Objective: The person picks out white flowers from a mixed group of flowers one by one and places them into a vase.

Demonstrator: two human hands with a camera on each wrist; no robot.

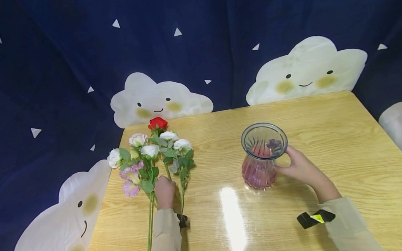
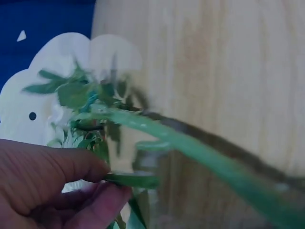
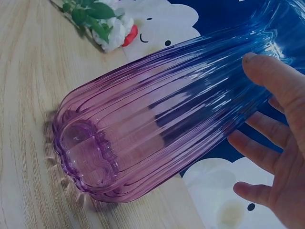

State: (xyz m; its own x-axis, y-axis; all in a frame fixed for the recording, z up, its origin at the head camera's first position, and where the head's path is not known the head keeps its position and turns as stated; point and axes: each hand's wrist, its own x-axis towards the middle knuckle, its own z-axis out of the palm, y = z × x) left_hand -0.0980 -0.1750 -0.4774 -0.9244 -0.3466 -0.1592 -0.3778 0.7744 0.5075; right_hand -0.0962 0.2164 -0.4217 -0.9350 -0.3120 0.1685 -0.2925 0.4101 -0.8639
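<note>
My left hand (image 1: 165,191) is low among the artificial flowers on the left of the table. In the left wrist view its thumb and fingers pinch a green flower stem (image 2: 131,180), while a thicker stem (image 2: 190,145) crosses blurred in front. A red rose (image 1: 157,123), several white roses (image 1: 150,151) and a purple-pink flower (image 1: 130,181) lie beyond and beside that hand. My right hand (image 1: 303,167) grips the ribbed glass vase (image 1: 259,172) from its right, thumb on the near side at the neck. The vase, pink below and bluish at the rim, is upright.
The wooden table (image 1: 210,156) has a bright glare patch between the hands. A dark blue curtain (image 1: 215,35) with white clouds hangs at the back and sides. Black straps (image 1: 316,217) hang at the wrists.
</note>
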